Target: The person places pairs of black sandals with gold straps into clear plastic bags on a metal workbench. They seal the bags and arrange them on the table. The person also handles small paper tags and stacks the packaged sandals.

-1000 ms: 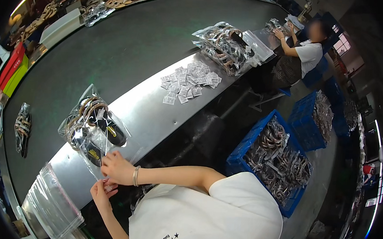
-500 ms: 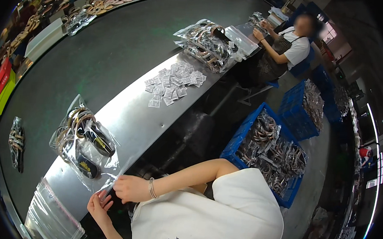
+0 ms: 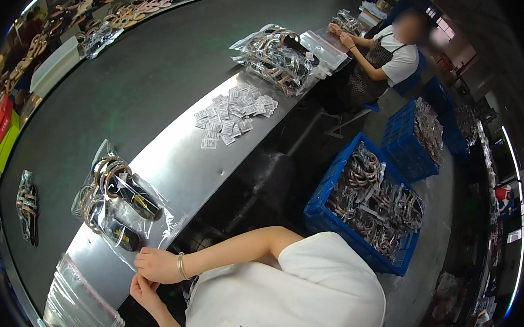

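Note:
A clear plastic bag [image 3: 170,218] with a pair of black-soled strappy sandals [image 3: 127,198] in it lies across the metal table edge. My right hand [image 3: 159,265], wearing bracelets, is closed on the near edge of this bag, close to one sandal's heel. Just below it, my left hand [image 3: 145,290] is closed too, its fingertips meeting the right hand's at the same bag edge. How much of the film each hand pinches is partly hidden. Beside the left hand, a stack of flat clear bags [image 3: 79,296] hangs over the table edge.
Small white packets [image 3: 232,116] lie in a pile on the metal strip [image 3: 185,137]. Bagged sandals [image 3: 275,58] are heaped farther along. One wrapped sandal [image 3: 27,208] rests on the dark belt [image 3: 128,75]. Blue crates [image 3: 319,210] of bagged sandals stand right; a co-worker [image 3: 379,56] sits beyond.
My right hand has slid left along the bag edge, and my left hand has come up to meet it. The bagged sandals shifted slightly. The co-worker's hands moved left.

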### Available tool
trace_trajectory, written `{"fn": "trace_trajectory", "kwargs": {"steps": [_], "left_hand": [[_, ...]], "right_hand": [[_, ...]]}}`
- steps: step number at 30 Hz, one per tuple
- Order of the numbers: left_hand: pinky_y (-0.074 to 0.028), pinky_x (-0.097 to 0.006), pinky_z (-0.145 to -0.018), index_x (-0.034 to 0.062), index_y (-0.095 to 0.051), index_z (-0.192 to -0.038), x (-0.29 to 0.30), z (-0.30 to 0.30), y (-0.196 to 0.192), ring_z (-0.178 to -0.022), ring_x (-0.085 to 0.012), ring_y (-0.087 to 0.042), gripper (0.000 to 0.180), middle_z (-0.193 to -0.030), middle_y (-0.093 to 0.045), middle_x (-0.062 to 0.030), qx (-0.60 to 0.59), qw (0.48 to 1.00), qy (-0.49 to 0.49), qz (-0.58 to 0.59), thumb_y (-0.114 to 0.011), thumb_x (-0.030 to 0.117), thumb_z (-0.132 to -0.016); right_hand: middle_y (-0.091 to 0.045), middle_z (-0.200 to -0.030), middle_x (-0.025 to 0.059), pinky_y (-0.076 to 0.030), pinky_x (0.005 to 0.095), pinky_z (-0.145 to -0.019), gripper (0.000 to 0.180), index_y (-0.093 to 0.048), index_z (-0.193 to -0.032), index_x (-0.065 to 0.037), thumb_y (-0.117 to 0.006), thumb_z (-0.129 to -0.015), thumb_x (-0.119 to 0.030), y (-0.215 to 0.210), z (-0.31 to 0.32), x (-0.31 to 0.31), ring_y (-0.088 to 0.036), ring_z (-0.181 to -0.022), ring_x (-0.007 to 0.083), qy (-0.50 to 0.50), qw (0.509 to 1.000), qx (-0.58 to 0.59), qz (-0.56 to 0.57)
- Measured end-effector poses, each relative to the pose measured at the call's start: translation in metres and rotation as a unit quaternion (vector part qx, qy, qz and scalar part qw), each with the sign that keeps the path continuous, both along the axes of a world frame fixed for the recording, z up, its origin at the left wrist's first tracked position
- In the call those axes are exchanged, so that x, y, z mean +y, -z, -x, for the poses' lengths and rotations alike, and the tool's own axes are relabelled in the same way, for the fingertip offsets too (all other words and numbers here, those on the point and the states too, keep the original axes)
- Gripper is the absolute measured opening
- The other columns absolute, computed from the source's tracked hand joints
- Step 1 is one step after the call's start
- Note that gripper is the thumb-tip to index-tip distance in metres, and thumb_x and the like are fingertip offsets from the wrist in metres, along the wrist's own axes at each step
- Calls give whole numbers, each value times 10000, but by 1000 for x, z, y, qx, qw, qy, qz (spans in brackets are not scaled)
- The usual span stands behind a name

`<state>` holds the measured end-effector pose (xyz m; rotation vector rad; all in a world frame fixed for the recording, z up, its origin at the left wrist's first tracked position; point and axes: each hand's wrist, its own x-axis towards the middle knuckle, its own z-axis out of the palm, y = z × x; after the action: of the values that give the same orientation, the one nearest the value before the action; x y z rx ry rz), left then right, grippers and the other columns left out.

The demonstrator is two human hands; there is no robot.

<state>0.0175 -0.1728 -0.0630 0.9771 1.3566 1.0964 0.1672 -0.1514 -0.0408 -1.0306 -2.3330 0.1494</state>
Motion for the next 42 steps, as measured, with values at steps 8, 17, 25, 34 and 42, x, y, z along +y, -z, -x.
{"fn": "trace_trajectory", "kwargs": {"steps": [8, 17, 25, 34, 42], "left_hand": [[-539, -260, -588, -8, -589, -955, -7, -6, -27, -734, -183, -657, 251, -857, -655, -111, 49, 997, -11, 50, -492, 221, -924], [-546, -229, -556, -40, -594, -916, -12, -5, -22, -654, -130, -641, 235, -786, -633, -82, 21, 998, -47, 36, -478, 164, -927], [-523, -210, -538, -60, -597, -903, -11, -6, -16, -656, -97, -609, 242, -764, -609, -58, 15, 999, -44, -5, -468, 143, -930], [-517, -212, -536, -36, -606, -975, -7, -1, -24, -694, -158, -650, 246, -810, -641, -104, 34, 997, -66, 21, -485, 174, -932], [-529, -256, -650, -36, -584, -1089, -21, 36, -30, -735, -169, -657, 231, -846, -676, -123, 101, 993, -20, -50, -508, 108, -924]], "right_hand": [[-509, -815, 27, -397, 302, -800, 269, -548, -681, -102, -711, -644, -313, -25, -80, -44, -500, -846, 181, 14, 997, 16, 79], [-527, -825, 21, -363, 294, -779, 128, -607, -744, -101, -593, -723, -226, -13, -3, -4, -491, -849, 168, 74, 997, 18, 29], [-566, -788, 10, -372, 288, -776, 113, -633, -752, -102, -600, -709, -201, -8, 12, -5, -525, -830, 162, 29, 998, -53, 21], [-541, -869, 55, -411, 329, -804, 206, -598, -708, -90, -627, -751, -289, -30, -77, -44, -510, -875, 208, -38, 998, -50, 26], [-680, -986, 87, -505, 375, -756, 220, -681, -976, -132, -579, -782, -107, 62, -329, -137, -662, -801, 221, 61, 446, -600, 661]]}}
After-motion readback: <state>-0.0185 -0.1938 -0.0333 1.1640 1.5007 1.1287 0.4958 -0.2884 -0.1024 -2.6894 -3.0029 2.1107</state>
